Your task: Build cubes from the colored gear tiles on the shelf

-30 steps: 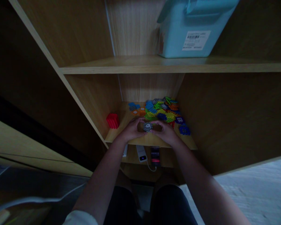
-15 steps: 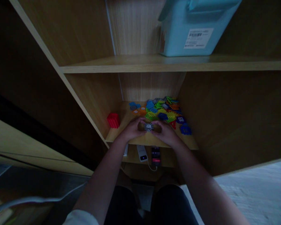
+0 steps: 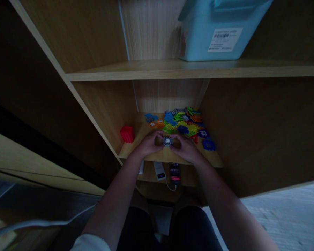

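Between my two hands is a small grey plastic building piece [image 3: 167, 141] with a barred middle and notched edges. My left hand [image 3: 151, 143] pinches its left side, and my right hand [image 3: 183, 146] pinches its right side. Both hands are over the front of the wooden shelf [image 3: 129, 152]. Just behind them lies a heap of flat interlocking pieces in green, yellow, blue and orange [image 3: 182, 123]. A red ribbed block [image 3: 127, 134] stands to the left of my left hand. Blue pieces [image 3: 208, 144] lie to the right of my right hand.
A light blue bin [image 3: 211, 31] with a label stands on the shelf above [image 3: 146, 70]. On the ledge below lie a white power bank [image 3: 159, 170] and a phone [image 3: 175, 174], joined by a cable. Wooden side panels flank the shelf.
The view has shifted very slightly. Both hands keep their pinch on the grey building piece, with little visible movement.
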The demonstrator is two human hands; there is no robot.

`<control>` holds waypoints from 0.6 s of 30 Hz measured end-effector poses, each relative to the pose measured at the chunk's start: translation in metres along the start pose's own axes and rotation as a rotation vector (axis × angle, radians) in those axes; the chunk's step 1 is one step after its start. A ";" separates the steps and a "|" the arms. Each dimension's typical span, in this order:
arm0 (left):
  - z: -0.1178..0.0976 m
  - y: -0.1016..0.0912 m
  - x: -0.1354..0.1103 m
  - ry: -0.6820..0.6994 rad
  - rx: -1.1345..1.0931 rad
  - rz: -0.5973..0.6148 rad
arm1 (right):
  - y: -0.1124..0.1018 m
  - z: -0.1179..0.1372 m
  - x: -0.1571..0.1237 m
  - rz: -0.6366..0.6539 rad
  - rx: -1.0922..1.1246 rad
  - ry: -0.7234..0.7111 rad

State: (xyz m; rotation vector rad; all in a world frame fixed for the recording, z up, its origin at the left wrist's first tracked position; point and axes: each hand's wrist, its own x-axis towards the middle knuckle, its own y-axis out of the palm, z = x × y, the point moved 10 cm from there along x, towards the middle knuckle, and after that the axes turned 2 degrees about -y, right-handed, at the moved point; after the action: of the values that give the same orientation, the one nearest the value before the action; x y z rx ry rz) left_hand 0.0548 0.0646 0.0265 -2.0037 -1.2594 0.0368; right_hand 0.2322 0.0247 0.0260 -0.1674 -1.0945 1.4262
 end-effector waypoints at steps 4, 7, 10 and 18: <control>0.000 0.000 0.000 -0.001 0.001 -0.007 | 0.003 0.001 0.000 0.021 -0.024 -0.008; 0.001 0.001 -0.001 0.006 0.000 0.001 | 0.004 0.001 0.000 0.027 -0.033 -0.011; 0.001 0.002 -0.001 0.018 -0.005 0.003 | 0.006 -0.001 0.000 0.040 -0.037 -0.001; -0.003 0.000 0.000 0.020 -0.007 0.003 | 0.008 -0.003 0.000 0.080 -0.081 0.035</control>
State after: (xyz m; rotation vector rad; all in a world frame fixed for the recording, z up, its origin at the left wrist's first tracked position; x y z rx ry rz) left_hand 0.0556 0.0630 0.0283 -2.0070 -1.2448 0.0140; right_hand 0.2285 0.0273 0.0191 -0.2960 -1.1275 1.4460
